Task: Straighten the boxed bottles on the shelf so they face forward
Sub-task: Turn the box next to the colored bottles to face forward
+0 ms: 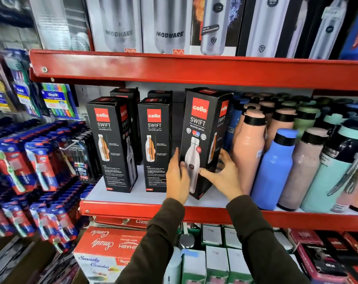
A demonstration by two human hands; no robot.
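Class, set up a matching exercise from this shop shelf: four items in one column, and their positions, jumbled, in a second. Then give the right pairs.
Column 1
1. black Cello Swift box held by both hands
2. blue plastic bottle with black collar
3. silver Modware bottle boxes
4. Oral-B toothbrush packs

Column 2
A. on the top shelf
B. hanging at far left
C. angled, at the middle of the shelf
D. front row, right of the peach bottle

Pairs: 1-C, 2-D, 3-A, 4-B
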